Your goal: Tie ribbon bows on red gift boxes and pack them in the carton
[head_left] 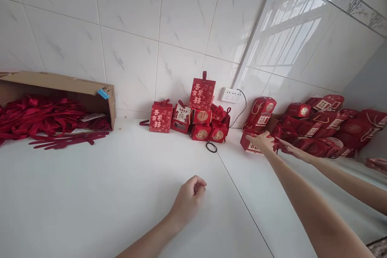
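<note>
To the right of my right hand (pixel 261 142) lies a heap of red boxes (pixel 322 127). My left hand (pixel 190 197), well apart, is released, loosely curled. Under my right hand's grasping fingers sits the bright red carton (pixel 244 144), its pale label (pixel 253 149) showing what looks like 囍, partly covered.

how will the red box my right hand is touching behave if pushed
The red box likely holds its shape, given its flat faces and straight edges. It looks like card, so probably light. Its blocky form should slide rather than roll.
</note>
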A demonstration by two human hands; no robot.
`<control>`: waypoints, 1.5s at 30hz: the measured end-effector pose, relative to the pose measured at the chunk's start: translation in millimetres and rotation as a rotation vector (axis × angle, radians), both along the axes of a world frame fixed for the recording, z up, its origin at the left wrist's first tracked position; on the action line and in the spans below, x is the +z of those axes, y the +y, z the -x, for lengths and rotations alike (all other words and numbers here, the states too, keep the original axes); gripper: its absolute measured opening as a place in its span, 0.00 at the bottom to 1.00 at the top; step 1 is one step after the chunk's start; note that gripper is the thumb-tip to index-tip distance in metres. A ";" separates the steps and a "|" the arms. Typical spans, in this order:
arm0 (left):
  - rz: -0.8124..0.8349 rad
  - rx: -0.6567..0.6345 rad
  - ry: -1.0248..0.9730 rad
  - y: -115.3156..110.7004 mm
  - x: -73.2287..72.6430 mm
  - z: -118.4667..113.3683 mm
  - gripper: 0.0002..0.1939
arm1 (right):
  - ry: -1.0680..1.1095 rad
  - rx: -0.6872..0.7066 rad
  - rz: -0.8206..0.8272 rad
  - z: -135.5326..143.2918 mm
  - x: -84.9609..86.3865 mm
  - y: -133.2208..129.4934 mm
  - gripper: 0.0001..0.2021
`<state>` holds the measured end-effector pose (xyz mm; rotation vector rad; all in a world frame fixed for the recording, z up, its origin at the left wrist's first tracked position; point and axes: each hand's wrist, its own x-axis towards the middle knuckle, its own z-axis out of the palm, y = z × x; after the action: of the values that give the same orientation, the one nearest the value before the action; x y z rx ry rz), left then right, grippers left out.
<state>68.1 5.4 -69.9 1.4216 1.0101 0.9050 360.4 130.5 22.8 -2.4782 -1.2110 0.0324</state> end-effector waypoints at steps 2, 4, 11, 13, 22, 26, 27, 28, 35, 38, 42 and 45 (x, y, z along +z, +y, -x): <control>-0.006 0.030 -0.051 2.8 -1.9 -2.4 0.06 | -0.013 -0.006 -0.066 7.7 11.8 -10.8 0.44; -0.005 0.107 -0.132 8.1 -2.1 -3.6 0.08 | -0.007 0.107 -0.150 22.6 21.2 -23.6 0.42; -0.061 0.512 -0.240 39.7 4.2 44.1 0.17 | 0.669 1.189 -0.107 102.4 5.4 -71.7 0.42; -0.080 0.579 -0.245 44.7 4.3 65.8 0.17 | 0.819 1.327 0.049 120.9 -15.9 -77.2 0.43; -0.081 0.334 -0.295 31.7 11.1 63.3 0.18 | 0.876 1.157 -0.135 156.5 -83.7 -83.5 0.24; -0.095 0.291 -0.316 31.0 11.2 60.3 0.17 | 0.981 1.396 -0.029 152.1 -75.1 -95.5 0.42; -0.101 0.289 -0.316 31.6 10.5 61.2 0.16 | 0.979 1.422 -0.007 152.2 -73.6 -97.6 0.46; -0.104 0.286 -0.314 31.9 9.9 62.0 0.15 | 0.968 1.424 -0.003 153.0 -72.6 -99.2 0.49; -0.249 0.165 -0.187 25.5 13.4 65.1 0.20 | 0.689 1.379 -0.284 160.2 -72.1 -103.8 0.51; -0.354 0.141 -0.062 24.4 15.6 70.0 0.26 | 0.544 1.408 -0.420 158.4 -73.1 -103.3 0.52; -0.413 0.169 0.078 26.6 18.8 73.5 0.31 | 0.551 1.398 -0.378 155.6 -75.6 -100.7 0.49; -0.305 0.176 0.034 29.9 19.0 73.2 0.32 | 0.623 1.366 -0.267 155.4 -77.7 -99.5 0.45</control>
<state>-5.0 35.3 -50.9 1.6232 1.0677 1.2070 205.1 31.0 -54.8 -0.8900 -2.0766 0.8326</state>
